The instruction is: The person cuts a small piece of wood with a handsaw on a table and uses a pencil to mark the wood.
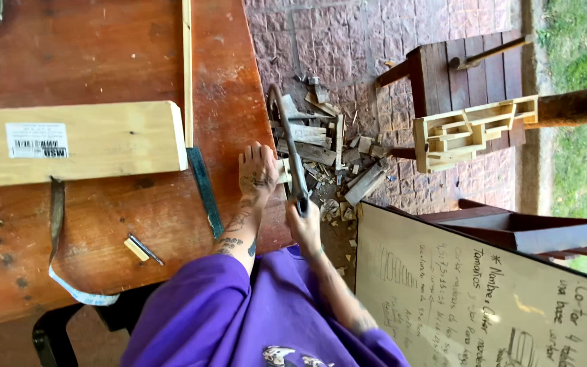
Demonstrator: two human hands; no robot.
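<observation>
the hacksaw (292,153) stands across a small strip of wood (284,171) that sticks out past the right edge of the bench (103,61), its curved frame reaching away from us over the brick floor (348,41). our right hand (304,224) grips the saw's handle, fingers wrapped tight around it, just off the bench's near right corner. our left hand (258,171) lies flat on the bench's right edge, fingers spread and pressing down on the strip, touching it right beside the blade. below the saw, a heap of wood offcuts (327,146) lies on the bricks. on the bench, a pale wooden board (83,143) with a white label lies toward the left edge, a thin wooden slat (187,68) runs along the far part, a dark metal ruler (204,191) lies slantwise near our left wrist, and a small chisel-like tool (143,249) rests near the near edge. a whiteboard (484,299) with handwriting leans at the lower right. a small wooden frame (473,129) rests on a dark stool (463,75) beyond.
</observation>
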